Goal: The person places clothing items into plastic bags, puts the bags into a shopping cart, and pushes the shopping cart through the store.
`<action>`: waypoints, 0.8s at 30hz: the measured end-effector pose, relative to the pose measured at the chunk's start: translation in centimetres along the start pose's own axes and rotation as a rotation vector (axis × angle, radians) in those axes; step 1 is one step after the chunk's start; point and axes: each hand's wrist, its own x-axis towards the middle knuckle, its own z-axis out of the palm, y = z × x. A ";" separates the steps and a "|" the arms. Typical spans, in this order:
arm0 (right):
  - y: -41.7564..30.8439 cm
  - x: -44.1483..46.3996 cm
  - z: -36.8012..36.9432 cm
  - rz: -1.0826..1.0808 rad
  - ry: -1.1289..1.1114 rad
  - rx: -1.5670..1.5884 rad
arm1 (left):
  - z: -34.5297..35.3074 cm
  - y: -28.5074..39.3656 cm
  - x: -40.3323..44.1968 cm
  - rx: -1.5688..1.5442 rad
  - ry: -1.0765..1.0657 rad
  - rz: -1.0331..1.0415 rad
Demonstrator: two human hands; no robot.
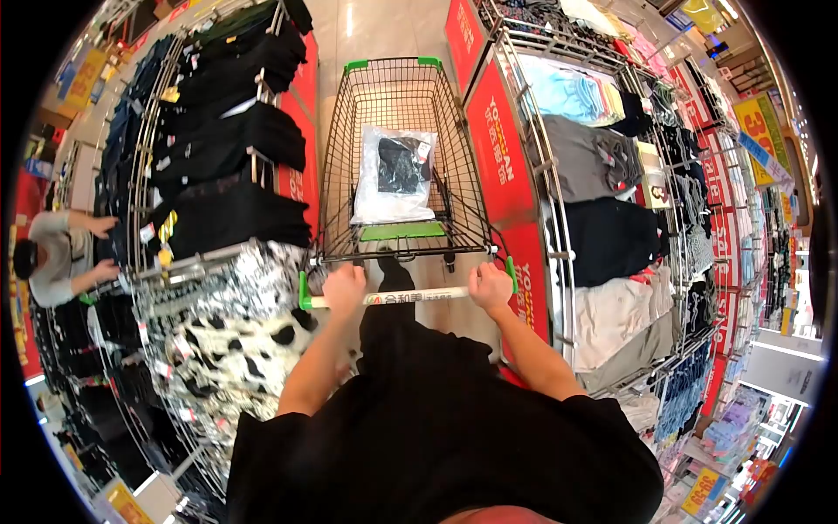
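Observation:
Both fists are wrapped round the white push handle of a wire shopping cart. My left hand grips it near its left green end, and my right hand grips it near the right green end. Inside the cart, towards the handle, lies a clear plastic package with a folded black item in it. A green flap spans the cart's near side, just beyond the handle.
Racks of black garments and patterned ones line the left side. Another person stands beyond them. On the right, racks hold grey, black and beige clothes above red panels. Tiled floor shows ahead.

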 end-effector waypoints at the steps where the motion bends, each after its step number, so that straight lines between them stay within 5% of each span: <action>1: -0.3 2.1 0.8 0.013 0.003 0.022 | -0.3 -0.1 2.5 0.005 0.007 0.002; 24: -1.7 50.6 13.6 0.002 0.109 -0.012 | -0.5 7.1 53.4 -0.022 -0.074 0.088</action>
